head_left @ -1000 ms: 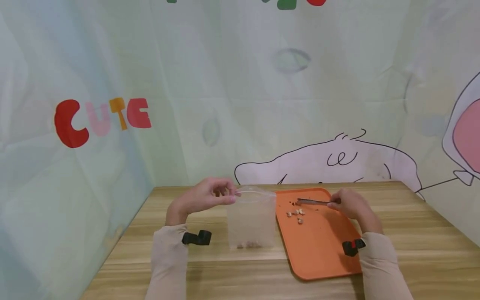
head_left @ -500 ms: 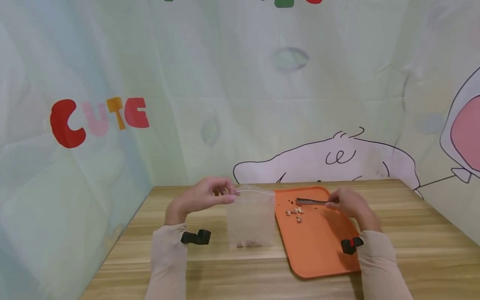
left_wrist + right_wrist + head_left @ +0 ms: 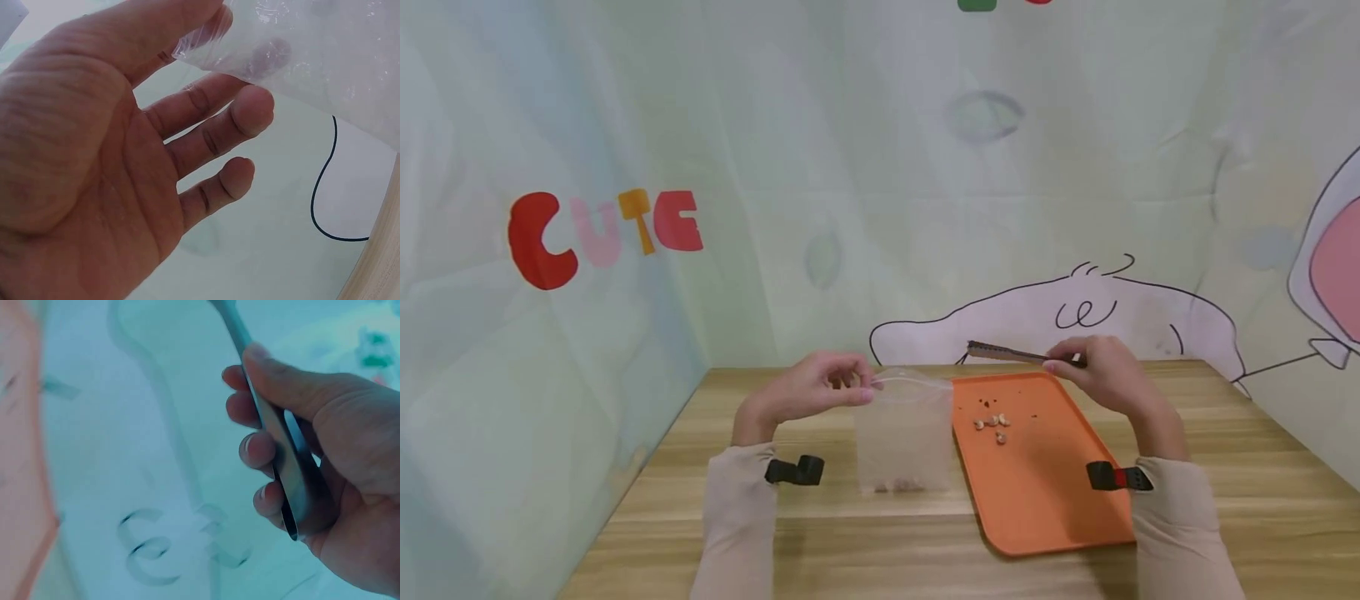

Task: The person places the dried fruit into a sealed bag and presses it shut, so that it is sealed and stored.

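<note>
My left hand (image 3: 823, 385) pinches the upper left corner of a clear zip bag (image 3: 904, 433), which hangs upright with several small brownish pieces (image 3: 898, 484) at its bottom. In the left wrist view, thumb and forefinger meet at the plastic bag (image 3: 325, 62) while the other fingers stay loosely bent. Metal tongs (image 3: 1007, 351) are held in my right hand (image 3: 1101, 371) above the far end of the orange tray (image 3: 1045, 492), their tips pointing left. In the right wrist view, my fingers wrap round the tongs (image 3: 290, 469); their tips lie outside that frame.
Several small pale nut-like pieces (image 3: 1001, 437) lie on the tray's far left part, with dark crumbs (image 3: 987, 404) beside them. The wooden table (image 3: 820, 542) ends at a printed cloth backdrop (image 3: 820, 167) behind it.
My right hand has risen from the tray with the tongs, whose tips have moved up and slightly left. The left hand and the bag have stayed nearly still.
</note>
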`<state>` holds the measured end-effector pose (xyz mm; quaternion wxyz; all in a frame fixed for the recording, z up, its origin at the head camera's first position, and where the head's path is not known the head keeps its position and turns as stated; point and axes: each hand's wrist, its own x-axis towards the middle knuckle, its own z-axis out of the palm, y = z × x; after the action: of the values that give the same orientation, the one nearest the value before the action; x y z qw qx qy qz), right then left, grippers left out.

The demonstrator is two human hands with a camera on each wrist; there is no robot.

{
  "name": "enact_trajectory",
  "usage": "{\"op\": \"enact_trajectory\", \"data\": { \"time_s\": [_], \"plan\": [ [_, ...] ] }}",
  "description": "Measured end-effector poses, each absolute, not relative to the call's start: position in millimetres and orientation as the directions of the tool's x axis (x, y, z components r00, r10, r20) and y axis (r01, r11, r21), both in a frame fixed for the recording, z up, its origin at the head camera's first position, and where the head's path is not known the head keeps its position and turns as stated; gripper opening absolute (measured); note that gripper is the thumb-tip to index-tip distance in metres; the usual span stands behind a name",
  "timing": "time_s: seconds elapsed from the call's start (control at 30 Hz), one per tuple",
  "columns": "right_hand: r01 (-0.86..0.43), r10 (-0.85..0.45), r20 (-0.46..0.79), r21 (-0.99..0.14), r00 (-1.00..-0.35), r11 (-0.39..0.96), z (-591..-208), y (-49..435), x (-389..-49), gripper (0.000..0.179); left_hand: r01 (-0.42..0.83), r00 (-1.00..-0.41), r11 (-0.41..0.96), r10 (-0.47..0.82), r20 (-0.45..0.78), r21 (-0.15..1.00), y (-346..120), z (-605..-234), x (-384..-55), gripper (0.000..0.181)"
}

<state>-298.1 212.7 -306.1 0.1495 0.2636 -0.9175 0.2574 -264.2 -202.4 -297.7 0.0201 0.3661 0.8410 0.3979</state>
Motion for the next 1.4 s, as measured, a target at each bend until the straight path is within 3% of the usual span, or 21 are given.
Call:
{"op": "enact_trajectory", "data": {
  "time_s": [0.3, 0.43, 0.8, 1.0, 1.27, 1.4],
  "plan": [
    [-0.786, -0.553, 0.583, -0.280, -0.596, 0.551, -273.4, 159.4, -258.9, 0.009, 0.588, -0.732, 0.413, 0.637, 0.240, 0.695, -201.3, -298.8, -263.6, 0.006],
    [-0.810, -0.584, 0.584, -0.255, -0.564, 0.528, -272.5, 146.3, -250.3, 0.010, 0.578, -0.736, 0.411, 0.636, 0.232, 0.705, -201.5, -301.2, -263.0, 0.006],
    [-0.783, -0.577, 0.550, -0.274, -0.604, 0.559, -272.3, 146.3, -252.1, 0.008, 0.581, -0.731, 0.407, 0.642, 0.232, 0.705, -201.7, -299.2, -263.3, 0.006],
    [-0.678, -0.495, 0.504, -0.288, -0.708, 0.676, -276.6, 169.2, -268.4, 0.007, 0.586, -0.730, 0.411, 0.641, 0.235, 0.698, -202.4, -296.3, -263.7, 0.006],
    [-0.504, -0.445, 0.239, -0.367, -0.863, 0.782, -314.1, 218.6, -303.7, 0.014, 0.586, -0.731, 0.413, 0.642, 0.233, 0.697, -202.5, -296.2, -263.6, 0.005],
    [-0.473, -0.484, 0.095, -0.443, -0.870, 0.762, -340.4, 230.0, -319.6, 0.012, 0.584, -0.730, 0.409, 0.643, 0.233, 0.701, -202.4, -296.4, -264.1, 0.005]
  ]
}}
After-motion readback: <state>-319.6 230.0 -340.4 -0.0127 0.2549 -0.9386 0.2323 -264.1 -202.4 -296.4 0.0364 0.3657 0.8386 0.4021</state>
